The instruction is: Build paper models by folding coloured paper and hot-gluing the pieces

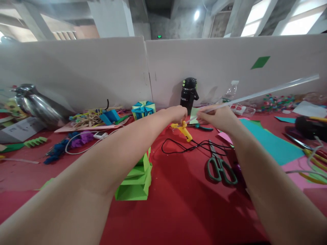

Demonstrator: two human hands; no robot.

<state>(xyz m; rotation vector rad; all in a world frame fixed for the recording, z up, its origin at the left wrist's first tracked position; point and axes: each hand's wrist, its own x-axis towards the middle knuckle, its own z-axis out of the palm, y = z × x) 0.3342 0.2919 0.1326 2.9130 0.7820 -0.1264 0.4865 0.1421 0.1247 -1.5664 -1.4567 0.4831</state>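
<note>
My right hand [216, 115] is closed around a long, clear glue stick [270, 89], which slants up to the right. The stick's lower end points at the back of a small yellow glue gun [186, 132]; whether it is inside the gun is hard to see. My left hand [178, 114] is curled over the top of the gun, its fingers closed on it and partly hidden. A black cord [178, 149] runs from the gun's handle in loops over the red table. Below the cord lie green-handled scissors [219, 168].
Folded green paper [136, 180] sits under my left forearm. Behind my hands stand a black bottle [187, 95] and teal-handled pliers [204, 128]. A blue-and-yellow paper piece [143, 109], a steel jug [43, 105] and blue paper sheets [276, 143] lie around. A white partition [97, 71] closes the back.
</note>
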